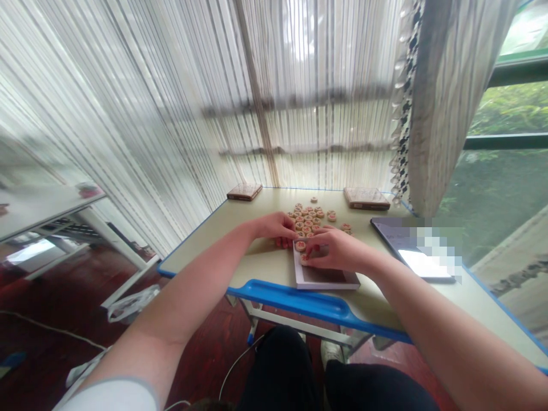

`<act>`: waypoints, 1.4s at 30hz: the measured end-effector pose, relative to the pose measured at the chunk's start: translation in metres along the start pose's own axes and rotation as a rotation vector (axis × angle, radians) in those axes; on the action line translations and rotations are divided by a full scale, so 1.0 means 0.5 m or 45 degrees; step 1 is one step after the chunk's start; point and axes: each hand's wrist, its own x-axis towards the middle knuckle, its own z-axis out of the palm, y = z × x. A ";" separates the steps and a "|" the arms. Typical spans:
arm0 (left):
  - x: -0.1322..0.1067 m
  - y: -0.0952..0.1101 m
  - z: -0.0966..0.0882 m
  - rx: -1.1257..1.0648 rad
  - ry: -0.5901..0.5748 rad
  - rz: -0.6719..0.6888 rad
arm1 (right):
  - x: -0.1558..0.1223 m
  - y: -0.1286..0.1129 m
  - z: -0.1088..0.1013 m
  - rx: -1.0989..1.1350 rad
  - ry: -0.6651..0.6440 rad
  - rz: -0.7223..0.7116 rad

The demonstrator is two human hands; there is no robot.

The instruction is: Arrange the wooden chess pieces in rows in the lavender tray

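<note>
On the desk in front of me lies a shallow open box [327, 284] with a pale rim and dark inside. Two round wooden Chinese chess pieces with red characters are in its left side, an upper piece [300, 246] and a lower piece [305, 260]. My right hand [338, 249] reaches into the box, thumb and fingers closed on the lower piece. My left hand [276, 226] is at the box's far left corner, fingers curled and fingertips against the edge. Just beyond the box, many loose chess pieces [307, 220] lie in a cluster.
A tablet-like device [411, 251] lies on the right of the desk [201, 251]. Two brown boxes, a left one [245, 192] and a right one [367, 198], sit along the far edge. A blue pen groove [295, 299] runs along the front. String curtains [171, 103] hang behind.
</note>
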 end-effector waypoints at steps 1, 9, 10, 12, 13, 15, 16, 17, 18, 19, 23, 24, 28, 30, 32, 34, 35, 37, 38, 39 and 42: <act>-0.001 0.002 0.000 0.007 -0.003 0.003 | 0.000 -0.001 -0.002 0.008 -0.005 0.002; -0.001 0.002 0.000 0.022 -0.013 0.022 | 0.010 -0.004 0.015 -0.098 0.078 -0.019; -0.001 0.002 0.001 0.015 -0.017 0.022 | 0.012 -0.004 0.017 -0.102 0.076 -0.025; 0.000 0.002 0.001 0.002 -0.022 0.023 | 0.013 -0.005 0.020 -0.104 0.073 -0.025; -0.001 0.002 0.001 0.001 -0.019 0.022 | 0.014 -0.005 0.020 -0.101 0.073 -0.023; -0.001 0.003 0.001 0.008 -0.010 0.011 | 0.014 -0.006 0.019 -0.086 0.077 -0.026; -0.001 0.004 0.002 0.015 -0.007 0.004 | 0.014 -0.006 0.017 -0.075 0.080 -0.030; -0.001 0.004 0.002 0.023 -0.008 -0.001 | 0.013 -0.006 0.016 -0.063 0.080 -0.036; -0.001 0.005 0.002 0.028 -0.009 -0.004 | 0.013 -0.005 0.014 -0.049 0.077 -0.043; -0.001 0.005 0.002 0.032 -0.010 -0.007 | 0.013 -0.004 0.013 -0.037 0.076 -0.042; -0.001 0.006 0.004 0.031 0.001 -0.014 | 0.015 0.008 0.017 -0.068 0.149 0.012; -0.001 0.006 0.004 0.026 0.002 -0.005 | 0.016 0.012 0.020 -0.093 0.172 0.023; -0.001 0.005 0.004 0.025 -0.007 0.020 | 0.021 0.023 0.030 -0.164 0.156 0.003; -0.001 0.005 0.004 0.042 -0.008 0.010 | 0.023 0.026 0.032 -0.176 0.133 -0.014; 0.000 0.006 0.004 0.052 -0.009 0.017 | 0.025 0.027 0.033 -0.177 0.123 -0.021; 0.001 0.007 0.005 0.055 -0.005 0.037 | 0.026 0.027 0.032 -0.177 0.120 -0.018; 0.001 0.007 0.005 0.054 -0.001 0.043 | 0.027 0.026 0.032 -0.174 0.118 -0.018; 0.001 0.008 0.006 0.046 0.007 0.035 | 0.026 0.024 0.030 -0.157 0.124 -0.004; 0.001 0.008 0.007 0.037 0.013 0.027 | 0.025 0.023 0.028 -0.139 0.131 0.008; 0.001 0.008 0.007 0.025 0.015 0.015 | 0.024 0.023 0.025 -0.113 0.139 0.025; -0.001 0.007 0.006 -0.010 0.028 -0.008 | 0.022 0.028 0.014 -0.028 0.186 0.111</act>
